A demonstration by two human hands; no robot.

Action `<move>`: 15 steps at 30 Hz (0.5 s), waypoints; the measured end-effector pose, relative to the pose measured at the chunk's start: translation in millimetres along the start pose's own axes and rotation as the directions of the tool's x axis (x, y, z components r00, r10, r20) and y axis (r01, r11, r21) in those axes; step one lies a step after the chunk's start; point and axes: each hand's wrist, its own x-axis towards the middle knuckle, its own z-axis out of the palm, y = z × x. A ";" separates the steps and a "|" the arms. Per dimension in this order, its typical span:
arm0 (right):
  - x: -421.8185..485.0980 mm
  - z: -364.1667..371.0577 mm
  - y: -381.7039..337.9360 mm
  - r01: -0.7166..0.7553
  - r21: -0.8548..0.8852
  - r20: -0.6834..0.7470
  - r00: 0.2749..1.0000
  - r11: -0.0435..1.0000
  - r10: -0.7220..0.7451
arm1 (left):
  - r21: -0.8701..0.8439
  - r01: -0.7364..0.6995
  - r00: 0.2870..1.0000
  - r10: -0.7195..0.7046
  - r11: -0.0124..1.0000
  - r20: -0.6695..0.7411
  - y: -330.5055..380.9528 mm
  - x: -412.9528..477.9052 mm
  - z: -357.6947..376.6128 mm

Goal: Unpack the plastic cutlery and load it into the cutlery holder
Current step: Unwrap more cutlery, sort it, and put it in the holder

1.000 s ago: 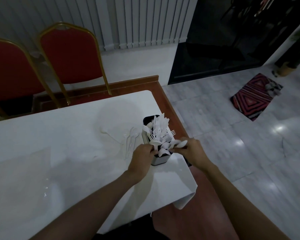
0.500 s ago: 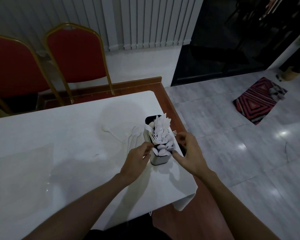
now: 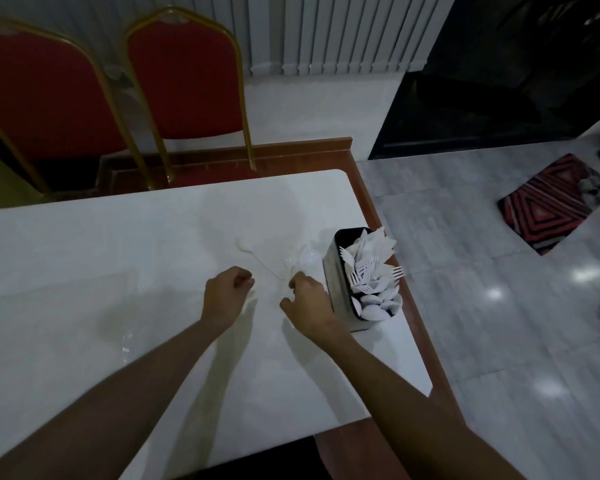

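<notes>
Both hands off the cutlery holder (image 3: pixel 340 289) since half a second back, now down on the white table (image 3: pixel 84 258) to its left. Left hand (image 3: pixel 226 295) curled into a loose fist, knuckles up, nothing visibly in it. Right hand (image 3: pixel 309 299) just beside the holder's near wall, fingers pinched at the handle ends of the clear spoons (image 3: pixel 303 263); firm grip or mere touch, cannot tell. White spoon (image 3: pixel 248 252) loose on the table a little further back and left.

Holder upright near the table's right edge, crammed: spoon bowls in the near compartment, forks mid, knives at the far end.

Step in hand, by judgement: gathering the last loose pieces, loading nearly done.

Next move calls for lifting thin, slippery handles off a flat top, then threading them into a crowded compartment without tipping the holder. Dim light, transparent plastic hard to track.
</notes>
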 end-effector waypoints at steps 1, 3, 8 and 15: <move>8.6 6.9 1.1 -0.083 0.011 0.015 0.996 0.996 0.083 | 0.005 0.030 0.999 -0.030 1.000 0.015 -4.2 6.8 -0.4; 25.5 18.4 4.0 -0.236 0.047 -0.005 0.972 0.971 0.237 | 0.024 0.078 0.996 -0.078 0.997 0.042 -12.4 23.9 1.6; 51.6 38.7 8.5 -0.382 0.166 -0.154 0.901 0.909 0.406 | 0.026 0.242 0.968 -0.243 0.970 0.060 -20.1 71.1 17.2; 67.6 47.0 10.5 -0.471 0.100 -0.150 0.863 0.876 0.482 | 0.001 0.453 0.891 -0.453 0.891 -0.037 -5.7 101.6 48.5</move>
